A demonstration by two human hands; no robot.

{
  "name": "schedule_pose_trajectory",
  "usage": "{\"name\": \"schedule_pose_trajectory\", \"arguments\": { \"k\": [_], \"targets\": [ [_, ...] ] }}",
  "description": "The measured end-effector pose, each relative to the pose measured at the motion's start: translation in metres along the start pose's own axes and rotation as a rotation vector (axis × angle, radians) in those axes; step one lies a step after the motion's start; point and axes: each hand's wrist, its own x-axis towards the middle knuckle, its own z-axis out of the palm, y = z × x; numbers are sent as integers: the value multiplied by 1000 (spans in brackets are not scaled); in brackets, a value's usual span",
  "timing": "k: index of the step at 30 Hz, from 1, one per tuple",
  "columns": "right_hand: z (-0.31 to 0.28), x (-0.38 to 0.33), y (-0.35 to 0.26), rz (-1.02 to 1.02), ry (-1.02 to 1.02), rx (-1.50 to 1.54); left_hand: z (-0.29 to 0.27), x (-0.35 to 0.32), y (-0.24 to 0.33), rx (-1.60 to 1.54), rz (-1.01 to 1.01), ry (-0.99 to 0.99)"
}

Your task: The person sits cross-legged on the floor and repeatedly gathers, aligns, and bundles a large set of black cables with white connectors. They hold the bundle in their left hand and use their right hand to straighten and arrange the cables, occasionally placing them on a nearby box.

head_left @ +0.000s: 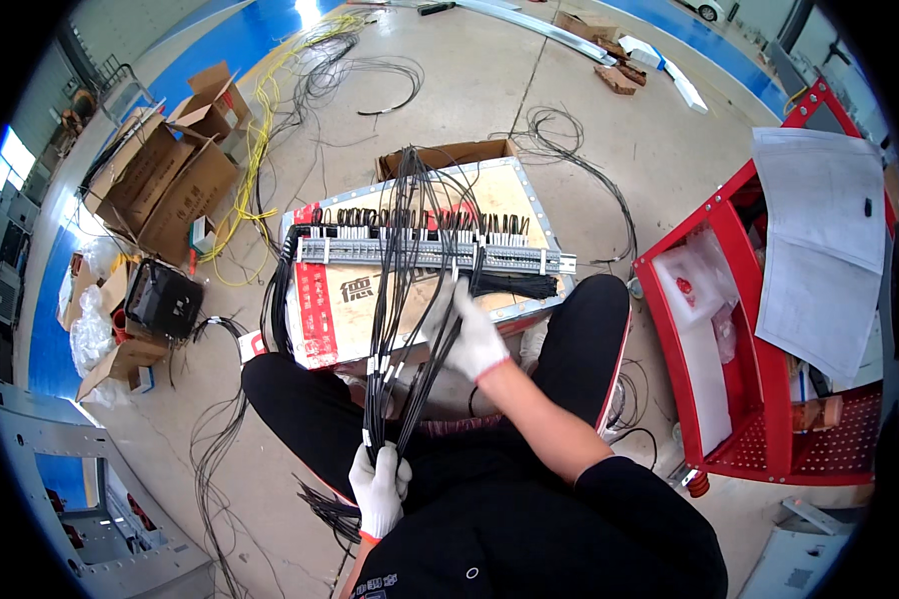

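My left hand [378,489], in a white knit glove, is closed around the lower end of a bundle of black wires [382,384] with white marker sleeves. Further up, my gloved right hand [469,334] is closed on the right-hand strands, its fingers partly hidden. The bundle spreads upward over a grey terminal block strip [420,255], whose far side carries a row of looped black wires. That strip lies across a wooden crate [355,334] with red tape, between my knees. A thick black wire bunch [517,286] rests at the strip's right end.
At right stands a red metal cart [774,399] with paper drawings [819,245] on it. Cardboard boxes [165,185] and a black case [165,298] sit at left. Yellow cable [262,130] and loose black wires [589,165] trail over the floor. A grey metal frame [120,489] is at lower left.
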Motion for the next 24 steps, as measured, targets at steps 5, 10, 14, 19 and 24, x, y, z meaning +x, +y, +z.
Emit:
{"name": "schedule_pose_trajectory", "arguments": {
  "k": [5, 10, 14, 19, 24],
  "targets": [
    [28, 78, -56, -155, 136, -117, -1, 0, 2, 3, 9, -29],
    [30, -11, -22, 35, -9, -378, -6, 1, -1, 22, -30, -42],
    [12, -94, 36, 136, -100, -969, -1, 2, -4, 99, -72, -75],
    [-37, -87, 64, -23, -71, -1069, 2, 4, -4, 99, -59, -81],
    [-19, -97, 63, 114, -174, -573, 1, 3, -5, 2, -81, -69]
  ]
}}
